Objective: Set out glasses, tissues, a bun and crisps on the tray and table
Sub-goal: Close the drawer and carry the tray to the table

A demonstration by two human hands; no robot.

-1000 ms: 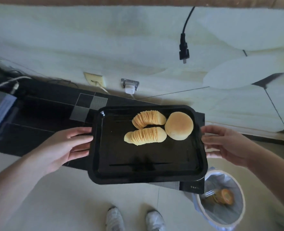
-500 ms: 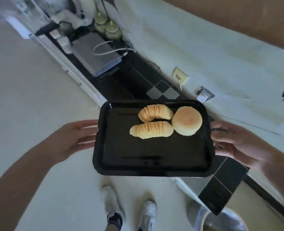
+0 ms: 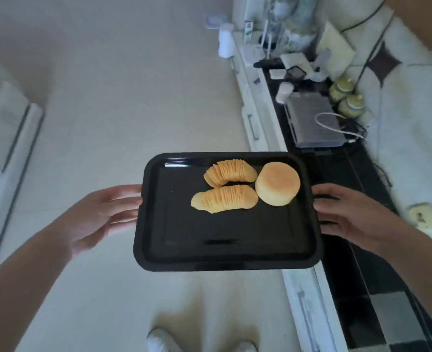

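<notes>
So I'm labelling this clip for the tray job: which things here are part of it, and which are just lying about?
Part of the job:
- black tray, held at its short sides by the left hand and right hand
- bun
- two fanned rows of crisps

Lying about:
- grey flat device with a white cable, on the dark counter
- two green-lidded jars
- white bottle

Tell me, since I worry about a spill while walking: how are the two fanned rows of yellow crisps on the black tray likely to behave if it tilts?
The fanned rows of thin yellow crisps lie loose on the glossy black plastic tray, so they would probably slide. The leaning slices would likely collapse or scatter. They look brittle, so a knock against the round bun might crack them.
</notes>
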